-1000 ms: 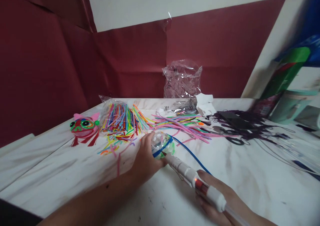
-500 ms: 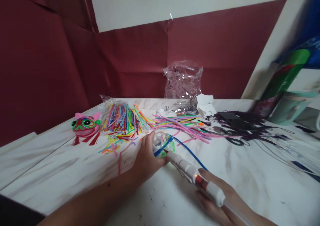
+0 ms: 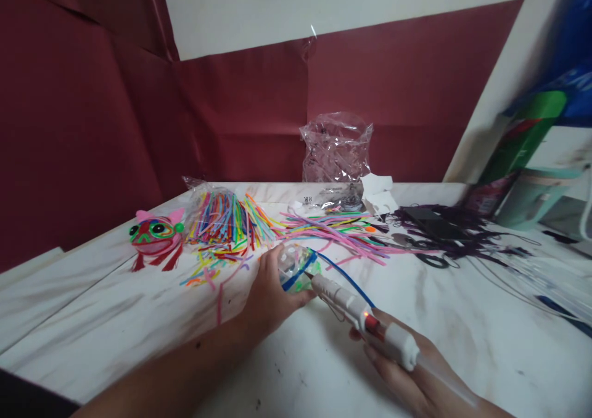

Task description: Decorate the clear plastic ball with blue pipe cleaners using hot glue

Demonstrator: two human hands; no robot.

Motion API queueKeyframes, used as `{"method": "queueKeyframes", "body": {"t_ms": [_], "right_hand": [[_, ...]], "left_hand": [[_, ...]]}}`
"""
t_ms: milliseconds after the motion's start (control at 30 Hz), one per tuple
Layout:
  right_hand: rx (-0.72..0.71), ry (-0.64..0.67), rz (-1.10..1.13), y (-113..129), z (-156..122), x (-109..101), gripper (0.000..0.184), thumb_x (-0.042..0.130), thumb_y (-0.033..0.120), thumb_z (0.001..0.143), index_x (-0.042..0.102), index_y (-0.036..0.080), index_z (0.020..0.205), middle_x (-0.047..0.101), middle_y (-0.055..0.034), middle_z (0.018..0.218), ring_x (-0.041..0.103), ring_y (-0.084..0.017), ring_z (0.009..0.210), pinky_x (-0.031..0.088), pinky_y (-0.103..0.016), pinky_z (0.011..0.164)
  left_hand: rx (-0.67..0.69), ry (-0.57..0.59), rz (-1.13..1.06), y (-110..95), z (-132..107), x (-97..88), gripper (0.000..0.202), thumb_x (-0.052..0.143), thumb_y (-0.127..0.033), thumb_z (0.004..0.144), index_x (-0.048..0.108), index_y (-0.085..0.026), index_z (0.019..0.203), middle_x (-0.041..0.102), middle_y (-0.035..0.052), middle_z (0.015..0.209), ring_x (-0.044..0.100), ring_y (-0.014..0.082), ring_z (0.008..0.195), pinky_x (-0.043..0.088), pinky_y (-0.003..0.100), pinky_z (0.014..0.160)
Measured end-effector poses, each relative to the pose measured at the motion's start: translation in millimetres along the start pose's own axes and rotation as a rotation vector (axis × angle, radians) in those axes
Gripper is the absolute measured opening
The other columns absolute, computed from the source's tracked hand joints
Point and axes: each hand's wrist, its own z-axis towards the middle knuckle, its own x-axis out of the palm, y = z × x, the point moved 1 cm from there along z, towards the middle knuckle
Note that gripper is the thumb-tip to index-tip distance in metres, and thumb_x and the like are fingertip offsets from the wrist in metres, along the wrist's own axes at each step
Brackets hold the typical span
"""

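The glue pen (image 3: 361,312) edged left (tip at ball); right hand (image 3: 407,375) grips it, left hand (image 3: 268,295) clasps the clear ball (image 3: 296,267).

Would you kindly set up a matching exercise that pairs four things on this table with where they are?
Things:
1. glue gun
2. clear ball
3. animal figure
4. crumpled clear bag

Places:
A. far left of the table, beside the coloured strips
B. at the back, against the red wall
C. gripped in the left hand
D. in the right hand, tip at the ball

Pairs: 1-D, 2-C, 3-A, 4-B
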Motion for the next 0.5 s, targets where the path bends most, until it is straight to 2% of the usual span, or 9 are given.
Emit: {"method": "queueKeyframes", "body": {"t_ms": [100,367,500], "right_hand": [[-0.022,0.071,0.029,-0.6,0.6,-1.6,0.014,0.047,0.028,0.088,0.058,0.020,0.087,0.067,-0.0046,0.076,0.065,-0.018,0.067,0.052,-0.022,0.057],[0.047,0.031,0.071,4.9,1.4,-1.5,0.014,0.048,0.033,0.087,0.058,0.022,0.085,0.067,-0.0034,0.074,0.064,-0.017,0.065,0.053,-0.022,0.057],[0.026,0.034,0.100,8.3,2.0,-0.9,0.014,0.047,0.033,0.087,0.057,0.022,0.085,0.067,-0.0032,0.072,0.064,-0.017,0.062,0.054,-0.022,0.058]], "left_hand": [[-0.013,-0.003,-0.026,-0.2,-0.3,-0.2,0.083,0.077,-0.034,0.057,0.038,-0.019,0.128,0.047,0.0129,0.125,0.045,0.0309,0.121,0.038,0.048,0.102],[-0.042,-0.021,-0.094,-1.3,-0.1,-1.1,0.083,0.079,-0.032,0.054,0.040,-0.021,0.128,0.048,0.0113,0.124,0.047,0.0307,0.120,0.039,0.048,0.101],[-0.038,-0.033,-0.123,-0.9,0.0,-0.5,0.084,0.079,-0.030,0.052,0.042,-0.021,0.127,0.049,0.0109,0.123,0.048,0.0314,0.119,0.041,0.048,0.099]]}}
